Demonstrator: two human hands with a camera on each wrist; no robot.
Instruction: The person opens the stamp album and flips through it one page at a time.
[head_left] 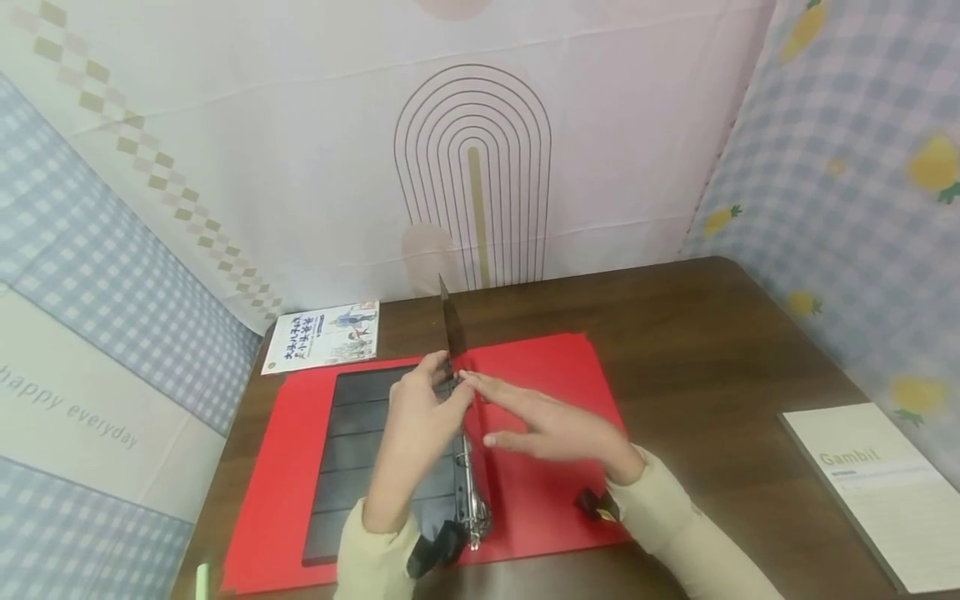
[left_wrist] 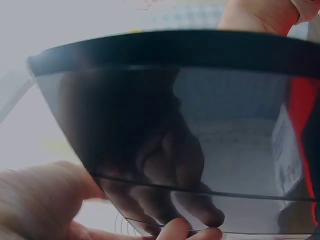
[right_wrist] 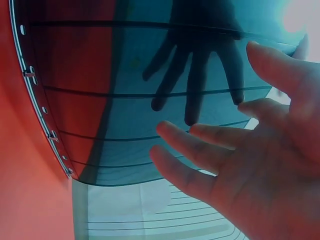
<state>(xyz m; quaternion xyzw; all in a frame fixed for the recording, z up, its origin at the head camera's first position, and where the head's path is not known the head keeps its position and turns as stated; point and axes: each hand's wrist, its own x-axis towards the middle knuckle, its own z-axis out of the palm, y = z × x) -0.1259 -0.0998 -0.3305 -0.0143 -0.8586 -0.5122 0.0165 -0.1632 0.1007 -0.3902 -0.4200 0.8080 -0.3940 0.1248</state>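
A red ring binder [head_left: 555, 508] lies spread flat on the table, with black pocket pages [head_left: 345, 483] on its left side. One glossy black page [head_left: 453, 325] stands upright near the metal rings [head_left: 474, 504]; dark bands cross it in the right wrist view. My left hand [head_left: 420, 417] grips this page by its outer edge, and its fingertips [left_wrist: 175, 230] show at the bottom of the left wrist view. On the page's right side is my right hand [head_left: 555, 425], its fingers [right_wrist: 185, 175] stretched out toward the sheet. Whether they touch it I cannot tell.
A thin illustrated booklet [head_left: 322, 337] lies at the back left of the brown table [head_left: 697, 350]. To the right is a pale book marked Gambit [head_left: 877, 492]. A light green stick [head_left: 202, 582] shows at the front left. Patterned cloth [head_left: 322, 150] hangs behind.
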